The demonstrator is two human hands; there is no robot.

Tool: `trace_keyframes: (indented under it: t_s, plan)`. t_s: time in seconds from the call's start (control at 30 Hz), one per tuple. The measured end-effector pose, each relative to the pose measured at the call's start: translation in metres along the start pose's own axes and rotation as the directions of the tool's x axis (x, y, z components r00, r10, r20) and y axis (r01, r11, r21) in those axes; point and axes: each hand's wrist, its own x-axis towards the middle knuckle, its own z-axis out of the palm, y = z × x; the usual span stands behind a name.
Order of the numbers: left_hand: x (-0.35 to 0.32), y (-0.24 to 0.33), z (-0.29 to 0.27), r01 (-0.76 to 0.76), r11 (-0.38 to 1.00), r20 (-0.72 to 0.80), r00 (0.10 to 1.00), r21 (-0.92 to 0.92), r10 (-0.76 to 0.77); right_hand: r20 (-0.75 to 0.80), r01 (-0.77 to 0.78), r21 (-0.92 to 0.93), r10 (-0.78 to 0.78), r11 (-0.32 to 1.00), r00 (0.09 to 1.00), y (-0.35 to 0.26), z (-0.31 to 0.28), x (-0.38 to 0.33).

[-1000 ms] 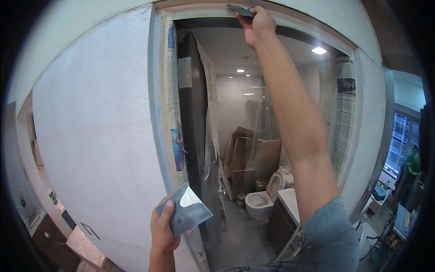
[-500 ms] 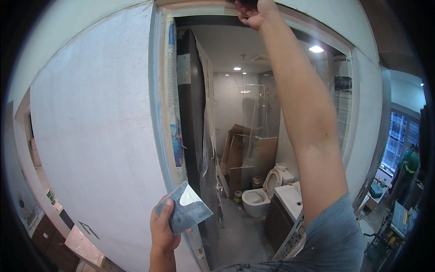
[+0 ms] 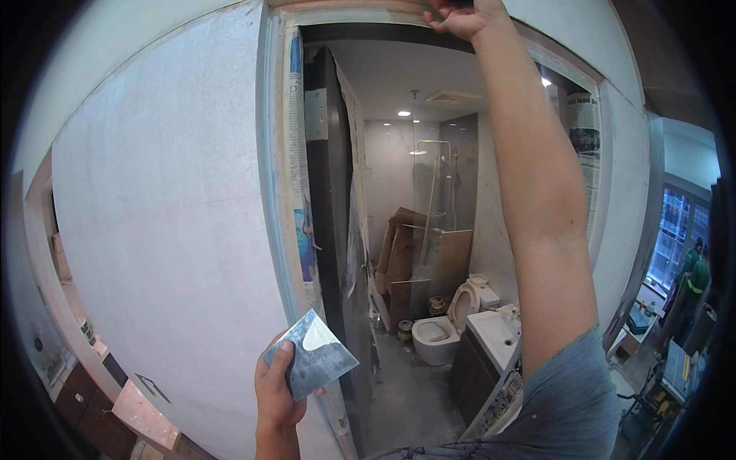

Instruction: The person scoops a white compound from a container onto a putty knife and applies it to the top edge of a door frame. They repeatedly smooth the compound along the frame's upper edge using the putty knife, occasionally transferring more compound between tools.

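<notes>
My left hand (image 3: 276, 392) grips a flat square metal plate (image 3: 316, 368), thumb across its face. A smooth dab of white paste (image 3: 315, 334) lies on the plate's upper corner, and grey smears cover the rest. Overhead, my right hand (image 3: 466, 21) reaches up to the top of the door frame (image 3: 360, 15). Its fingers are bent around something dark, mostly cut off by the picture's upper edge. Newspaper strips (image 3: 297, 146) are taped along the inner left side of the frame.
A dark door (image 3: 330, 192) stands swung inward at the left of the opening. Beyond are a toilet (image 3: 435, 337), a vanity basin (image 3: 494, 333) and leaning cardboard (image 3: 406, 253). White wall panel (image 3: 161, 192) fills the left. Two people in green (image 3: 696, 276) stand far right.
My right hand has shifted a little to the right along the top of the frame. My left hand still holds the plate in nearly the same place.
</notes>
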Motion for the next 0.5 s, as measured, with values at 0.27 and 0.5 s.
trace_keyframes:
  t_s: [0.27, 0.5]
  plan:
    - [-0.001, -0.001, -0.005, 0.01, 1.0, -0.054, 0.999, -0.006, -0.01, 0.057, 0.104, -0.169, -0.095, 0.98, 0.994, 0.035, -0.038, 0.021]
    - [-0.004, 0.0, -0.01, -0.016, 1.0, -0.043, 0.999, -0.007, 0.016, 0.0, 0.129, -0.198, -0.131, 0.972, 0.991, 0.055, -0.003, 0.035]
